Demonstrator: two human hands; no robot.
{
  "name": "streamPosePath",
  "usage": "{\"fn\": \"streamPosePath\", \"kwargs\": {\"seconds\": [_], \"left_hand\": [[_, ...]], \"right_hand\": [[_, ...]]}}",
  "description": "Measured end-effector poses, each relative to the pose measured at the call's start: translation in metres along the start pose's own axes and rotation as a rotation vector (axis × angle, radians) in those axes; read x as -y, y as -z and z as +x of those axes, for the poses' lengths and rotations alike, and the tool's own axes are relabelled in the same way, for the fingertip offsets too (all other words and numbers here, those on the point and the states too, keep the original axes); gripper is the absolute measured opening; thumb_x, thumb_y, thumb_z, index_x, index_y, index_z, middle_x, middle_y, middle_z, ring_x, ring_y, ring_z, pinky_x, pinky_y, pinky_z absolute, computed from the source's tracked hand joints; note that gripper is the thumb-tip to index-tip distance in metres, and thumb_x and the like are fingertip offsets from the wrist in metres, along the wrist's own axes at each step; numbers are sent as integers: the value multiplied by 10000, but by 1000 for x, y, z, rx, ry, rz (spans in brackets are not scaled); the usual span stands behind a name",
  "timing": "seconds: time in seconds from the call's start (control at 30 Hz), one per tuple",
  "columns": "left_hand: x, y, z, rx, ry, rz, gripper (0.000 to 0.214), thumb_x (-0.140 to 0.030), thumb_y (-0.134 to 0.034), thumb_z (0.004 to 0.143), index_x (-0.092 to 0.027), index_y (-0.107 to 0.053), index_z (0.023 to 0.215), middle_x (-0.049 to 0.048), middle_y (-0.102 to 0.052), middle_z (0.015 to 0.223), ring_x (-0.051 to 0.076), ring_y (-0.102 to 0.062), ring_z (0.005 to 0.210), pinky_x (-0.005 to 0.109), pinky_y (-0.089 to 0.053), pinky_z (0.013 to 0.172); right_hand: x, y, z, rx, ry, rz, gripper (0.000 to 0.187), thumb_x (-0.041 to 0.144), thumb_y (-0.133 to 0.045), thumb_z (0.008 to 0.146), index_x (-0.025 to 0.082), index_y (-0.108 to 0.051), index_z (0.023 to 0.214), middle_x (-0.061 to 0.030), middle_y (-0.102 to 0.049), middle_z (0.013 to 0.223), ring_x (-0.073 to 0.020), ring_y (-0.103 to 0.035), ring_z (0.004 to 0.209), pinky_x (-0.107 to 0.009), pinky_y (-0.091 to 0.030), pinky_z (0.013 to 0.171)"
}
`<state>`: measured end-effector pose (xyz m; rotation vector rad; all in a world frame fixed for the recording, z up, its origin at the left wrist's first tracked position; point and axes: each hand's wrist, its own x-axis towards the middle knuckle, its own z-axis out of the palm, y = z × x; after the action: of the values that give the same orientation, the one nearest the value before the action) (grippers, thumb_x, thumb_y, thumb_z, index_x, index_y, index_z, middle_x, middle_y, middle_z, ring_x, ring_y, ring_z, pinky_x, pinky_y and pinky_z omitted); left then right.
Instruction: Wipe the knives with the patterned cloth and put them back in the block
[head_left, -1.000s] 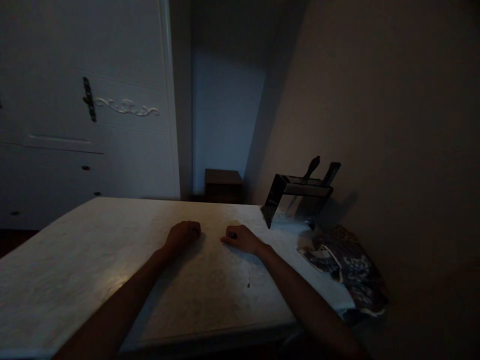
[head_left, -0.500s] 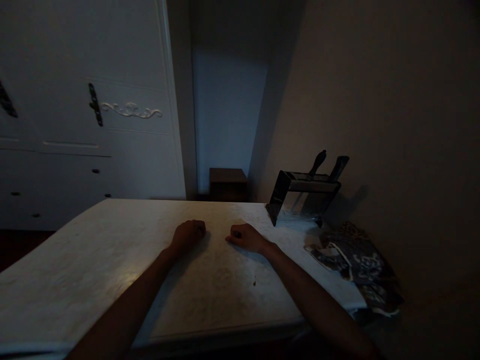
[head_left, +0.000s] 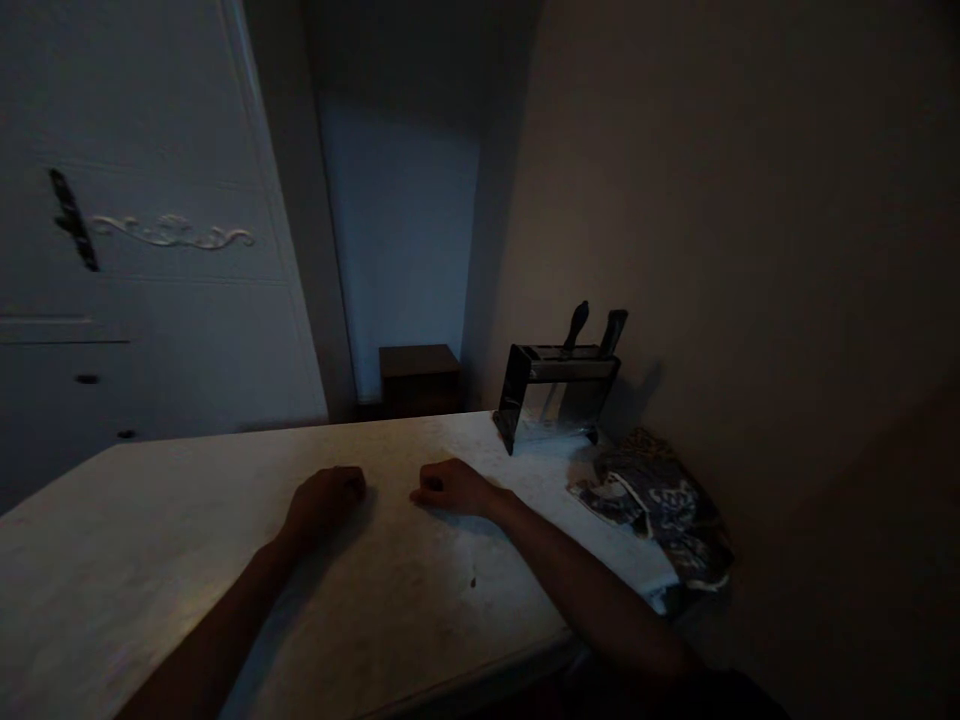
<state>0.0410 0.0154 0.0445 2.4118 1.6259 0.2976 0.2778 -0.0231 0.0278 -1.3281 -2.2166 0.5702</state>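
My left hand [head_left: 328, 502] rests on the pale tabletop [head_left: 225, 560], its fingers curled into a loose fist. Across a short gap, my right hand [head_left: 454, 487] lies on the same surface, also curled closed, with a dark hollow showing between thumb and fingers. I see no object in either hand. Beyond the right hand stands a knife block [head_left: 559, 395] with a black frame and see-through front, holding two dark-handled knives. A crumpled patterned cloth [head_left: 664, 505] lies to the right of my right forearm.
A small dark speck [head_left: 473, 582] marks the table near my right forearm. A bare wall [head_left: 712, 250] rises on the right. Behind the table are a white cupboard [head_left: 165, 310] with a dark handle and a low brown box-like piece [head_left: 418, 362]. The room is dim.
The view has turned to the right, so the cupboard, knife block and cloth appear further left. Both hands keep their closed shape on the table.
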Motion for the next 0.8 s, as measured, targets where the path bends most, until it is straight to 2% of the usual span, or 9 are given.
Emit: {"fn": "streamPosePath", "kwargs": {"seconds": [0.2,0.3,0.43,0.53,0.67,0.8], "left_hand": [[3,1,4,7,-46,-43,213,-146,-423,783,-201,-615,711,60,-713,825,210,-647,788,288,-411,668],[8,-1,8,8,-57,-41,212,-154,-407,787,-210,-587,689,49,-711,803,207,-644,768,288,-415,667],[20,-10,15,20,-90,-32,196,-165,-404,778,-235,-552,669,-16,-711,768,197,-633,761,282,-418,670],[27,-16,17,11,-120,-37,178,-189,-410,766,-249,-541,660,-55,-704,737,190,-620,745,280,-410,664],[31,-21,18,-12,-160,-80,190,-198,-383,774,-243,-523,654,-67,-690,709,177,-612,727,276,-409,675],[26,-21,17,-32,-167,-103,176,-186,-405,750,-238,-550,664,-33,-694,727,186,-614,735,279,-410,683]], "right_hand": [[-3,4,1,-110,-59,230,335,414,-657,815,186,-486,639,73,-439,594,-81,-401,582,-218,-278,544],[-7,6,3,-245,-58,328,365,445,-659,792,192,-468,611,66,-425,588,-86,-387,577,-226,-286,541],[-8,17,3,-479,-79,391,398,510,-622,780,202,-453,592,55,-416,571,-90,-367,553,-233,-284,522],[-4,33,-1,-693,-93,394,424,541,-603,761,213,-423,563,51,-396,545,-95,-357,540,-237,-295,519],[2,64,-16,-1048,-58,502,428,525,-587,764,229,-369,546,61,-339,533,-90,-326,510,-242,-294,505],[-1,107,-41,-1240,2,539,408,454,-574,804,238,-329,561,77,-312,499,-83,-280,468,-242,-285,488]]}}
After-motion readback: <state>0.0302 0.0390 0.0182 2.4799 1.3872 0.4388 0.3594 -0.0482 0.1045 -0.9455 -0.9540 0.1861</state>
